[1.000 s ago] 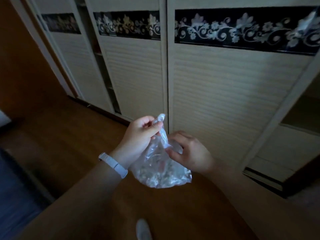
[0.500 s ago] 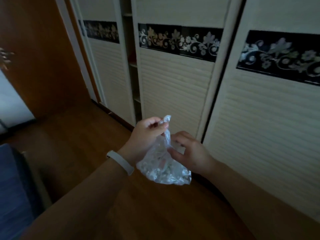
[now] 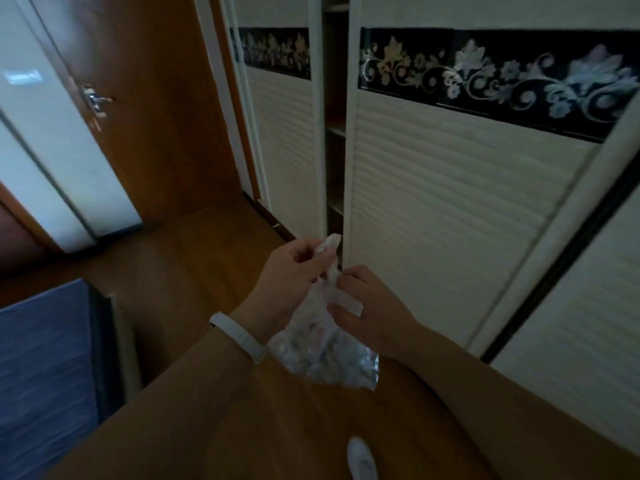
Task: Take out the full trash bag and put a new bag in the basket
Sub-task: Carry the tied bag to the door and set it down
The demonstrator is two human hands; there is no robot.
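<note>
A: Where was the bag (image 3: 322,355)?

B: At frame centre, off the floor. The left hand (image 3: 294,275) pinched its twisted neck; the right hand (image 3: 367,313) had fingers closed on the plastic just below.

A: So how far along was it?

B: The full bag looked out and was being closed. No basket or new bag showed, so relining seemed left.

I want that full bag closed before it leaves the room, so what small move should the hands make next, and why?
Probably twist or knot the neck. The left hand pinches the gathered top of the clear trash bag above the right hand, whose fingers hold the plastic just below. The contents hang at the bottom, and no knot shows yet.
</note>
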